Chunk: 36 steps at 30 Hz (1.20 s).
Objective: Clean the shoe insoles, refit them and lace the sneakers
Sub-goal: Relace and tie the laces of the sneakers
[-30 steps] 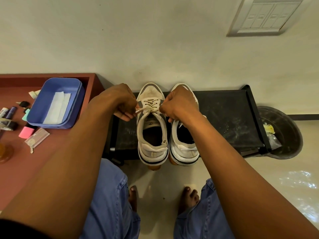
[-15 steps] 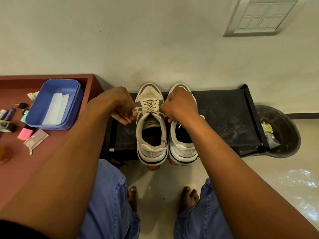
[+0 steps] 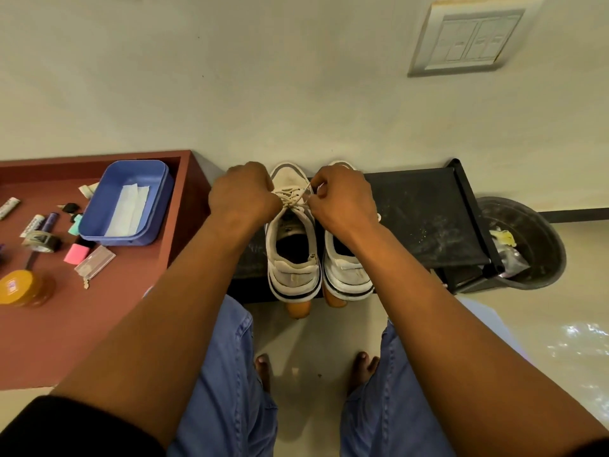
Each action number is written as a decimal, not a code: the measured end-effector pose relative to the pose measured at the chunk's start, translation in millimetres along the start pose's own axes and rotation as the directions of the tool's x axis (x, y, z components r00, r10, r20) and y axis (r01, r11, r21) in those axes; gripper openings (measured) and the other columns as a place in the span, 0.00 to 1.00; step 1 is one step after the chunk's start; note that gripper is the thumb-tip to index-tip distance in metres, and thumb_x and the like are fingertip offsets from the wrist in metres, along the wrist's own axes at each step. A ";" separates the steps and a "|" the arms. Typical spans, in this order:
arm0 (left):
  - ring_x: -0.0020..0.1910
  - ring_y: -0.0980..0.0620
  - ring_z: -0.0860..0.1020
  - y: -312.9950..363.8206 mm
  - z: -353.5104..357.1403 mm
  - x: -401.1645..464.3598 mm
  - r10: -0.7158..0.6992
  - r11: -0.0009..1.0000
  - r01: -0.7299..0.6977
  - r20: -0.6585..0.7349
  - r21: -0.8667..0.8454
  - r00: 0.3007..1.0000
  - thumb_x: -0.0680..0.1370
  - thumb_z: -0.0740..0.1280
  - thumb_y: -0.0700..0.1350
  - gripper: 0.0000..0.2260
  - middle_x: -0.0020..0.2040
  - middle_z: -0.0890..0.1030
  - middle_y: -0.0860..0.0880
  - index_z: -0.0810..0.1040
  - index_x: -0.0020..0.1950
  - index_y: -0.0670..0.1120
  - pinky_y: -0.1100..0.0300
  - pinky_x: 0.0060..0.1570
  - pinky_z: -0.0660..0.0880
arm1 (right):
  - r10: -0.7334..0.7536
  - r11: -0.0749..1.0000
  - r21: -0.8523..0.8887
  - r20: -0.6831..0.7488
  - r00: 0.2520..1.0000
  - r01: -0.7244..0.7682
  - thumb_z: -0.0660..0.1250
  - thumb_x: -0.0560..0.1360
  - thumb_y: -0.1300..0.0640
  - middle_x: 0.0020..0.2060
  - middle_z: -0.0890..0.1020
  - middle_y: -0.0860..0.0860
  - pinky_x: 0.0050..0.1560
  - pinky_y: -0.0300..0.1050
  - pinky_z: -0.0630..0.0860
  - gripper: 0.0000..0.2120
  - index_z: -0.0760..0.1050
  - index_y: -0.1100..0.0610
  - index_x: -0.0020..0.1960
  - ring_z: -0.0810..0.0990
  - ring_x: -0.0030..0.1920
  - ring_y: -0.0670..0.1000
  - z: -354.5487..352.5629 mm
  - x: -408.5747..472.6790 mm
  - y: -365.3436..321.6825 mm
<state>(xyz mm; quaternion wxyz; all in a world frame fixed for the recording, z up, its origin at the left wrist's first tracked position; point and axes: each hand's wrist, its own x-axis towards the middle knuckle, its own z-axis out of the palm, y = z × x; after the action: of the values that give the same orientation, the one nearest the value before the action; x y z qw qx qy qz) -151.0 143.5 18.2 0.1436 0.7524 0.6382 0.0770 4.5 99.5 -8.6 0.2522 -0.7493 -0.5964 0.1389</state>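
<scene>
Hands (image 3: 244,192) higher on lace (image 3: 291,197) now; blue tub (image 3: 158,192) left, bin (image 3: 547,258) right.

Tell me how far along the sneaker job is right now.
Done, apparently: both grey-and-white sneakers stand side by side on the black shelf, and the left sneaker shows a dark lining inside. In hand: the left hand and right hand each pinch the cream lace over the left sneaker's eyelets, drawing it tight. Left: tying that lace off. The right sneaker is mostly hidden, so its lacing cannot be judged.
</scene>
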 end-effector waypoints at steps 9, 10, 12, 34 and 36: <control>0.42 0.44 0.82 24.2 30.8 -81.5 0.078 0.987 -0.072 -0.038 0.145 0.996 0.76 0.58 0.68 0.24 0.45 0.82 0.48 0.79 0.45 0.50 0.53 0.43 0.81 | 0.015 0.961 -0.275 0.008 1.000 -0.012 0.67 0.73 0.42 0.50 0.83 0.53 0.52 0.51 0.74 0.14 0.81 0.50 0.51 0.77 0.56 0.58 -37.5 -64.1 8.3; 0.44 0.43 0.82 26.5 32.6 -90.6 0.084 0.986 -0.084 0.008 0.147 0.996 0.74 0.60 0.68 0.22 0.47 0.82 0.48 0.79 0.47 0.51 0.53 0.44 0.80 | 0.045 0.944 -0.328 0.058 0.997 -0.023 0.66 0.72 0.40 0.52 0.82 0.54 0.56 0.54 0.71 0.15 0.80 0.50 0.51 0.74 0.59 0.59 -39.9 -71.8 8.5; 0.49 0.43 0.82 30.3 37.6 -107.6 0.086 0.983 -0.103 0.113 0.154 0.990 0.72 0.65 0.64 0.19 0.51 0.82 0.48 0.78 0.53 0.51 0.53 0.46 0.79 | 0.123 0.926 -0.375 0.168 0.978 -0.052 0.67 0.70 0.38 0.55 0.81 0.54 0.61 0.57 0.67 0.18 0.79 0.49 0.51 0.71 0.62 0.61 -43.5 -85.1 8.5; 0.50 0.39 0.81 30.7 68.3 -127.3 0.289 0.946 -0.296 0.069 0.135 0.955 0.76 0.70 0.41 0.06 0.53 0.81 0.42 0.79 0.52 0.43 0.50 0.50 0.78 | 0.146 0.930 -0.359 0.155 0.977 -0.082 0.64 0.80 0.61 0.57 0.82 0.56 0.54 0.49 0.78 0.10 0.79 0.58 0.60 0.81 0.57 0.58 -27.6 -112.4 12.1; 0.51 0.39 0.81 36.4 69.4 -125.7 0.307 0.943 -0.314 0.075 0.114 0.949 0.76 0.69 0.40 0.05 0.53 0.81 0.41 0.79 0.51 0.42 0.49 0.51 0.79 | 0.154 0.924 -0.370 0.121 0.981 -0.099 0.63 0.80 0.62 0.56 0.82 0.56 0.53 0.49 0.78 0.10 0.79 0.58 0.59 0.82 0.56 0.58 -31.9 -111.1 16.4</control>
<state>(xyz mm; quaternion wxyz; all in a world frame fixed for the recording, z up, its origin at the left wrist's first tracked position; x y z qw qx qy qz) -117.9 6.5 -27.6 0.1003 0.8530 0.5109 0.0376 6.5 -17.0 -1.2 0.0553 -0.8076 -0.5789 0.0979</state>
